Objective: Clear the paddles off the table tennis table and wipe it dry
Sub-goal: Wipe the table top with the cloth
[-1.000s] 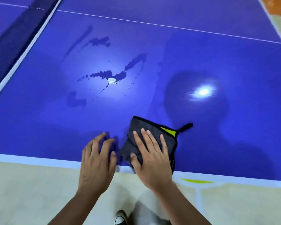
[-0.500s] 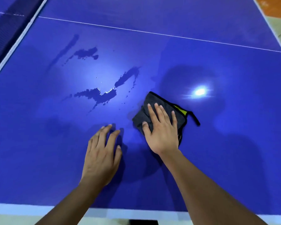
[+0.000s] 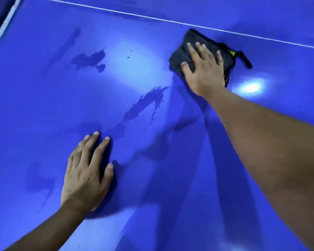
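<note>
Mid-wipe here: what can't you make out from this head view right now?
- Paddles: none in frame, but the head view shows only part of the table, so whether they are cleared is unknown.
- Cloth: its middle is hidden under the right hand.
- Wetness: unreadable under the left hand and in the lamp glare.

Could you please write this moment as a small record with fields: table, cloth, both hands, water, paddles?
table: blue, white line across the far part
cloth: dark grey, folded, close to the white line
right hand: flat on the cloth, fingers straight
left hand: flat on the bare table, nearer side
water: two wet patches, both left of the cloth
paddles: none in view
</note>
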A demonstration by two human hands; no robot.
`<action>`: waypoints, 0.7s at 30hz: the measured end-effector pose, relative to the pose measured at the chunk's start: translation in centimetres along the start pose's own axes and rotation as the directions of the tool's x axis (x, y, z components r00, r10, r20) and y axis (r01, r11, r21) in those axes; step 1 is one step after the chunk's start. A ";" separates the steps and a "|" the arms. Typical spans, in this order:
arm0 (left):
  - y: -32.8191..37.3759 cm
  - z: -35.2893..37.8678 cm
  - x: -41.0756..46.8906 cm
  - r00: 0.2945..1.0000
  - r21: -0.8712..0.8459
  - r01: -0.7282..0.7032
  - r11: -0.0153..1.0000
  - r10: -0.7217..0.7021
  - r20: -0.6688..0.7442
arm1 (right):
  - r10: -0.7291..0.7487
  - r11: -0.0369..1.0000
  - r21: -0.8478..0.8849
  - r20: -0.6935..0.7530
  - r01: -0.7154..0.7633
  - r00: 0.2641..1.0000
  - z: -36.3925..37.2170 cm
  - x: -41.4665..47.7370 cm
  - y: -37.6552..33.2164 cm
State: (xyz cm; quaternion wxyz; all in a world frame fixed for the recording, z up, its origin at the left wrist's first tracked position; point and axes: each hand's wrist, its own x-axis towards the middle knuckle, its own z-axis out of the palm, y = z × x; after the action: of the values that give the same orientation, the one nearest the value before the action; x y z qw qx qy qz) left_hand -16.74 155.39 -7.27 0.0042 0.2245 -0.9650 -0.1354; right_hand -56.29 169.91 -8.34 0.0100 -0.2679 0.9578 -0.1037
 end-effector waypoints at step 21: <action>0.1 -0.1 0.3 1.000 -0.025 0.004 1.000 -0.004 -0.030 | -0.128 0.991 -0.014 0.087 0.130 0.988 0.0 -2.7 -4.1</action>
State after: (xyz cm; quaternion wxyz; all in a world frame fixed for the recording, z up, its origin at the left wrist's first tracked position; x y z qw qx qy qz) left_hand -17.08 155.31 -7.18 0.0213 0.2283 -0.9626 -0.1441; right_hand -51.89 167.84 -7.60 0.0418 -0.3336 0.9381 -0.0830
